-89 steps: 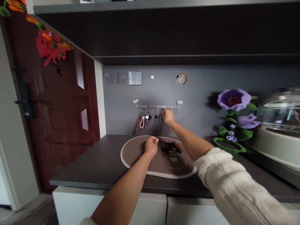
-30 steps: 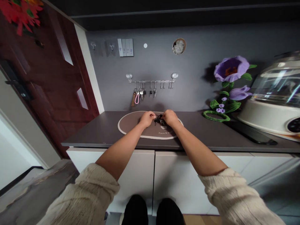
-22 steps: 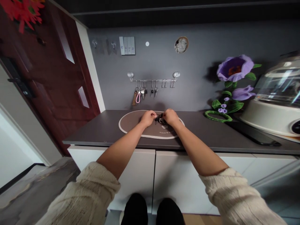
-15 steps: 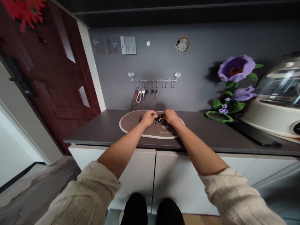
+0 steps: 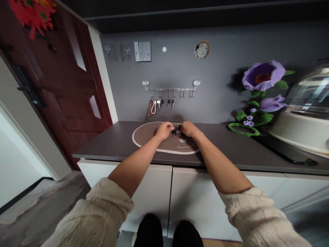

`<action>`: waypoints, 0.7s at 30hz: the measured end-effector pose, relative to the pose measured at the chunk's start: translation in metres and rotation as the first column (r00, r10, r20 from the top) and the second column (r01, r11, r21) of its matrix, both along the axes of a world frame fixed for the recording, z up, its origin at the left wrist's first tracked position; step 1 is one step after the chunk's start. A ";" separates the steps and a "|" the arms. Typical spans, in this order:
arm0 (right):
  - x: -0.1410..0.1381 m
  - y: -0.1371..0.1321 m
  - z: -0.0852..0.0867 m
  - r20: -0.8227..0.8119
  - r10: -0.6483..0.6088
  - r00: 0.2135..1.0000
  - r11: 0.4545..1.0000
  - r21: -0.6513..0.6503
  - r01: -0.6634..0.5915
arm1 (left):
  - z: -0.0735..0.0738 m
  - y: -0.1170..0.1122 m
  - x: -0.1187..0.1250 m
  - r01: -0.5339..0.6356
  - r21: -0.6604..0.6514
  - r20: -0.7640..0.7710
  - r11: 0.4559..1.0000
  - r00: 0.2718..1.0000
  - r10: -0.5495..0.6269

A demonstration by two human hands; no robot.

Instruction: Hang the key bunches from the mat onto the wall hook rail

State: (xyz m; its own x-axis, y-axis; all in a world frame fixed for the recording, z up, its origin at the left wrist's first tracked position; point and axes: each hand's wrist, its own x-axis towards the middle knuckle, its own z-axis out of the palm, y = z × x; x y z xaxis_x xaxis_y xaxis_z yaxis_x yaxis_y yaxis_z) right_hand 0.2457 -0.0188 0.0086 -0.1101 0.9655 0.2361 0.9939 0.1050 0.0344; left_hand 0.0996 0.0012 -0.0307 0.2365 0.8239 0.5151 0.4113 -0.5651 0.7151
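A grey wall (image 5: pixel 221 75) spans the middle and upper part of the frame. White cabinet doors (image 5: pixel 146 195) fill the lower centre, and a dark red door (image 5: pixel 61 89) stands at the upper left. A dark surface (image 5: pixel 226 147) runs across the middle of the frame, above the cabinet doors. 2 cream knitted sleeves (image 5: pixel 87 212) are at the lower left and lower right. A pale appliance (image 5: pixel 300 132) with a clear top sits at the right edge, and just left of it are purple flowers (image 5: pixel 263 80) with green leaves. An oval brown mat (image 5: pixel 144 137) with a white rim lies on the surface at the centre. Above it, a clear rail (image 5: pixel 171 89) is fixed to the wall between 2 round mounts; several keys and a pink loop (image 5: pixel 153 108) hang from its left half.

Over the mat, the left hand (image 5: pixel 164 131) has a narrow grip, thumb and fingertips pinched on the left side of a bunch of keys (image 5: pixel 178 132). The right hand (image 5: pixel 189 129) has its grip curled around the bunch's right side. The bunch sits between the 2 hands, at the frame's centre, its metal ring showing.
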 end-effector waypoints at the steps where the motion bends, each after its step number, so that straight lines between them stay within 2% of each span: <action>1: 0.002 -0.002 -0.001 -0.021 0.010 1.000 1.000 0.013 -0.010 | 0.000 0.000 0.000 0.000 0.004 0.002 1.000 1.000 0.000; 6: 0.009 -0.005 -0.002 -0.236 0.086 0.968 0.994 0.083 -0.068 | 0.000 0.000 0.000 0.001 0.027 0.007 1.000 1.000 -0.001; 10: 0.009 -0.006 0.000 -0.485 0.156 0.860 0.982 0.172 -0.081 | 0.001 0.000 0.000 0.004 0.056 0.006 0.998 1.000 -0.004; 13: 0.008 -0.007 0.002 -0.655 0.209 0.726 0.972 0.222 -0.080 | 0.002 -0.001 0.000 0.021 0.070 0.012 0.997 1.000 -0.022; 16: 0.006 -0.008 0.003 -0.798 0.252 0.547 0.965 0.249 -0.082 | 0.003 -0.003 0.001 0.045 0.078 0.027 0.996 0.999 -0.047; 19: 0.004 -0.009 0.005 -0.883 0.273 0.382 0.962 0.247 -0.116 | 0.004 -0.004 0.003 0.063 0.071 0.070 0.995 0.995 -0.068; 21: 0.003 -0.010 0.005 -0.908 0.284 0.307 0.957 0.250 -0.146 | 0.005 -0.004 0.004 0.079 0.062 0.103 0.995 0.991 -0.085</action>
